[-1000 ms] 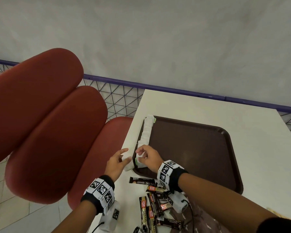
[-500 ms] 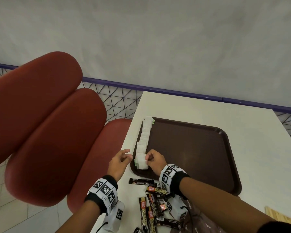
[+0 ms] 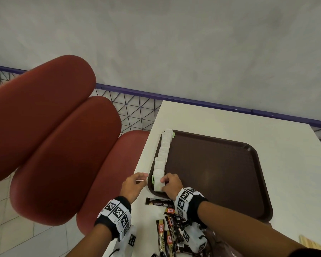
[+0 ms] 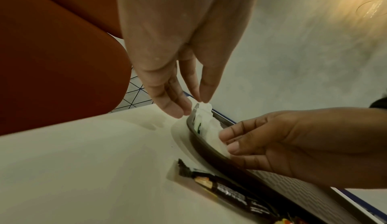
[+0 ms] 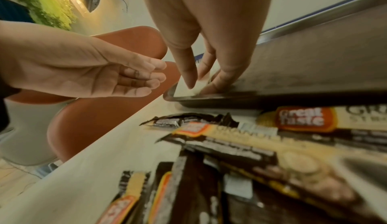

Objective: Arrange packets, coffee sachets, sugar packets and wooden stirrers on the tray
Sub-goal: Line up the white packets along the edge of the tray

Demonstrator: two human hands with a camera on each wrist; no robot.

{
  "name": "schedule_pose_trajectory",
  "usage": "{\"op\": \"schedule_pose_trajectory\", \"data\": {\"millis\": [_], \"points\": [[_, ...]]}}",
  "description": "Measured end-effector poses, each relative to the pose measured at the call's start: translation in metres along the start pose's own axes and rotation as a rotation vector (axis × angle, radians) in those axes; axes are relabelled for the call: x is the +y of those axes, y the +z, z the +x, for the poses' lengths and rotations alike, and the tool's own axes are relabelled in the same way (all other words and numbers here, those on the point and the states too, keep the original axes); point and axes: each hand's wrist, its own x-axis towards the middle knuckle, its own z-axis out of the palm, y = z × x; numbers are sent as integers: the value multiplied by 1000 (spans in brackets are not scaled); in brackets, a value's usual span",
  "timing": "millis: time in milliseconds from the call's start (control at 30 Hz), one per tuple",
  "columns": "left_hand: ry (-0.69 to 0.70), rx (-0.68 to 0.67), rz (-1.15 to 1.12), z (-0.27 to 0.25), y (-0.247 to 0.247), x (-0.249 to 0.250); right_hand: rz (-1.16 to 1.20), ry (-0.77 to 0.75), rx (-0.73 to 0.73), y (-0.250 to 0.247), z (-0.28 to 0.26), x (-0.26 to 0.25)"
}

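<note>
Change: my right hand (image 3: pixel 170 186) has come down from lifting the last white packet (image 3: pixel 158 184) and now presses it into the tray (image 3: pixel 220 173) corner
Right fingers: pinching that packet
Left hand (image 3: pixel 134 184): released, fingers straight, beside the rim
Coffee sachets (image 3: pixel 167 232): on the table (image 3: pixel 230 123) near me

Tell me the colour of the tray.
The rectangular plastic tray is dark brown; head view shows it best.

Right hand (image 4: pixel 293 146) fingertips on white packets (image 4: pixel 209 128)
</note>
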Motion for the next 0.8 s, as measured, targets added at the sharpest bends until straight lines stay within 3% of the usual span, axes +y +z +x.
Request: {"op": "schedule_pose_trajectory", "data": {"millis": [433,800], "points": [[-2,-142,300,2,11,12,-36,10,22,4,15,1],[-26,-156,366,6,15,8,10,-23,-2,2,18,4]]}}
